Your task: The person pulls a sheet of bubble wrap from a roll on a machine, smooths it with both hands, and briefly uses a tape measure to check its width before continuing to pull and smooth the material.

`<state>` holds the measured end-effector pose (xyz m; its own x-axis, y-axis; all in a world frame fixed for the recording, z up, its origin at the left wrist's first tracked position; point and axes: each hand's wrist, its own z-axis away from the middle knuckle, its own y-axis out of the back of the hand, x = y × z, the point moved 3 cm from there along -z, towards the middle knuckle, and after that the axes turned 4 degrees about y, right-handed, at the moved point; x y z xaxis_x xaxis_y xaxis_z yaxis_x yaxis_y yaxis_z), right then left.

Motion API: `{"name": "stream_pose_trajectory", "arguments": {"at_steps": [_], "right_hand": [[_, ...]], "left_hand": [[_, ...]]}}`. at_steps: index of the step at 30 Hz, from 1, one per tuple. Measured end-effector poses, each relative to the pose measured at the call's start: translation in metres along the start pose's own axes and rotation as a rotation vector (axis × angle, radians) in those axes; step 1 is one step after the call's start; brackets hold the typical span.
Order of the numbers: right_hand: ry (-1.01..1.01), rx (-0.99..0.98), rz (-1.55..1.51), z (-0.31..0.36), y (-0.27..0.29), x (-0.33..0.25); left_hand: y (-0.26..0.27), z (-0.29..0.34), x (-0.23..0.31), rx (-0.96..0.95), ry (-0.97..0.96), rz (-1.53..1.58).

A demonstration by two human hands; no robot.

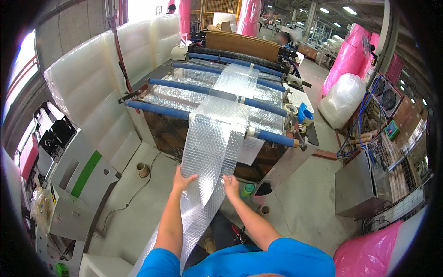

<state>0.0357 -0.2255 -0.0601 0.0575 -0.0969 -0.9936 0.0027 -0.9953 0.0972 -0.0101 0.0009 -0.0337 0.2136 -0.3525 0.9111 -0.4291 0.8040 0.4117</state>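
Note:
A long strip of clear bubble wrap (205, 157) runs from the blue rollers of a machine down towards me and drops past my left side. My left hand (182, 181) grips its left edge, thumb on top and fingers mostly hidden behind. On the opposite edge, my right hand (231, 186) pinches the film between thumb and fingers. Between my hands the strip is creased and shiny. Beyond them it lies over a front blue roller (272, 137) and passes over further rollers toward the back.
Wrapped white foam-like stacks (87, 69) line the left, above a grey machine with a green stripe (86, 173). Pink wrapped rolls (348, 55) stand at right, near a metal cabinet (360, 187). A green bottle (248, 189) and cardboard tube (142, 169) are on the floor. People appear far back.

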Motion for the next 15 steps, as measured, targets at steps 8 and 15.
{"name": "stream_pose_trajectory", "arguments": {"at_steps": [8, 15], "right_hand": [[-0.179, -0.264, -0.109, 0.108, -0.004, 0.027], [0.021, -0.414, -0.156, 0.131, 0.001, -0.059]], "left_hand": [[0.05, 0.112, -0.044, 0.15, 0.279, -0.145], [0.127, 0.142, 0.049, 0.315, 0.079, -0.232]]}}
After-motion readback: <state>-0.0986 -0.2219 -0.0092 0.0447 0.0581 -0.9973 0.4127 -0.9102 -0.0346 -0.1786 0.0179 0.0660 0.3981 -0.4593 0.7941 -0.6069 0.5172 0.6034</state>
